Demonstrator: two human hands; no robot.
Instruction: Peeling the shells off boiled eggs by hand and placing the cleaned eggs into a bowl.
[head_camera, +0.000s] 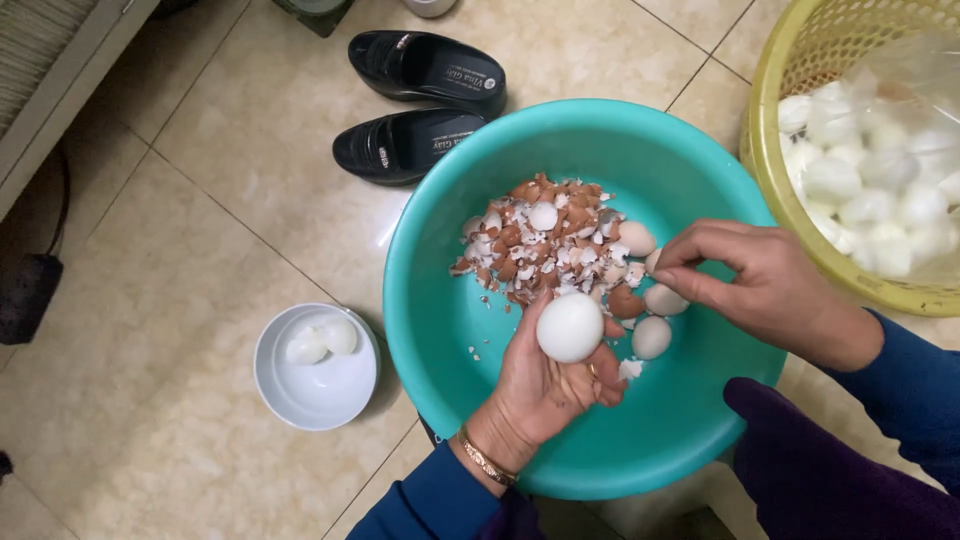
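Note:
My left hand (545, 385) holds a peeled white egg (569, 326) over a teal plastic basin (470, 330). In the basin lies a heap of brown and white eggshell bits (535, 240), with a few unpeeled pale eggs (651, 337) beside it. My right hand (765, 285) hovers over those eggs with thumb and forefinger pinched together near one of them (663, 299); whether it grips a shell bit is too small to tell.
A small white bowl (315, 395) with two peeled eggs stands on the tiled floor to the left. A yellow basket (790, 150) lined with plastic holds many peeled eggs at the right. A pair of black shoes (425, 100) lies behind the basin.

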